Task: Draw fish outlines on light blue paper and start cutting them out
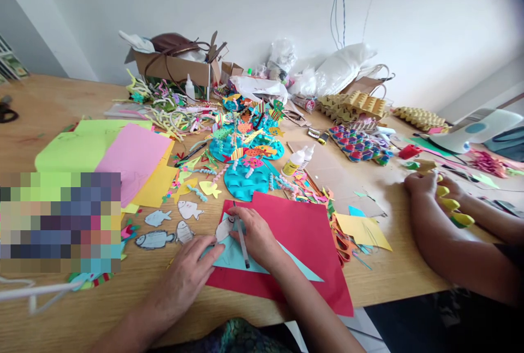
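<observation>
Red paper lies at the table's front, with a light blue sheet on top. A white fish cutout rests on the blue sheet between both hands. My right hand is closed around a pen, which slants down across the palm side, its tip near the cutout. My left hand lies with its fingers spread, fingertips touching the cutout's lower left edge and the blue sheet. Left of it are several paper fish, among them a striped blue one and a white one.
Fish decorations stand on blue bases behind the red paper. Glue bottles, yellow paper and coloured sheets lie around. At the right, another person's hands hold a yellow egg-carton strip.
</observation>
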Demonstrator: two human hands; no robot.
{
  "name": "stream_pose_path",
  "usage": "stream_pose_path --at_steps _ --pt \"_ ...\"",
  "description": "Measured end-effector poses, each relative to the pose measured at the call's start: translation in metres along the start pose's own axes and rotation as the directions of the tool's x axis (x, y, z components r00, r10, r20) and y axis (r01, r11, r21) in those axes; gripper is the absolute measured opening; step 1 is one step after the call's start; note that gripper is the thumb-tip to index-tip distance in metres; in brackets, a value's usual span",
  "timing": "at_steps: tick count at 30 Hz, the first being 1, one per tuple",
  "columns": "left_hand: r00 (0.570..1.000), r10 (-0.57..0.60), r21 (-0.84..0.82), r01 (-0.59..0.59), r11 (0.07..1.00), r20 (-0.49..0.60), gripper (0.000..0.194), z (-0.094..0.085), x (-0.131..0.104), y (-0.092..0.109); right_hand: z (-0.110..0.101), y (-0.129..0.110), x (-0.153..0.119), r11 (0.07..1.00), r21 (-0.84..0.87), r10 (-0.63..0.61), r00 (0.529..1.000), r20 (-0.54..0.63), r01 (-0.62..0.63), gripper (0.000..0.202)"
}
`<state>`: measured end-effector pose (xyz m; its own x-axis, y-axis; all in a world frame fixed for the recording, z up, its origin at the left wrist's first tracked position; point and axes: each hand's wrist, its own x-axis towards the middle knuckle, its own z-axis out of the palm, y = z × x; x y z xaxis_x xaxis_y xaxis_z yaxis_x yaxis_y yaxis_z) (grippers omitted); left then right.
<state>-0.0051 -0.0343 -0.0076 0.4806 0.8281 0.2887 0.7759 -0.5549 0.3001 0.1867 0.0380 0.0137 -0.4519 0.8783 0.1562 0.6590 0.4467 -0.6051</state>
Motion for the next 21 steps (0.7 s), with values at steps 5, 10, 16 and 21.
stream_pose_path --at_steps 5,10,16,21 --pt "1.000 -0.003 0.078 0.002 0.997 0.023 0.041 -0.001 -0.001 -0.002 0.004 -0.001 -0.007 0.999 -0.016 0.045 0.996 -0.072 -0.047 0.044" --pt "0.999 0.021 0.097 -0.018 0.995 -0.029 0.041 0.010 -0.004 0.004 0.009 -0.002 -0.011 0.999 -0.027 0.025 0.997 -0.077 -0.027 0.046" --pt "0.996 0.088 0.056 -0.088 0.995 -0.010 0.042 0.010 -0.005 0.005 0.008 -0.006 -0.009 0.999 0.004 0.047 0.997 -0.064 -0.047 0.049" --pt "0.999 0.043 0.076 -0.043 0.996 0.003 0.045 0.001 0.000 0.001 0.002 -0.011 -0.006 0.999 -0.007 0.042 0.998 -0.040 -0.043 0.049"
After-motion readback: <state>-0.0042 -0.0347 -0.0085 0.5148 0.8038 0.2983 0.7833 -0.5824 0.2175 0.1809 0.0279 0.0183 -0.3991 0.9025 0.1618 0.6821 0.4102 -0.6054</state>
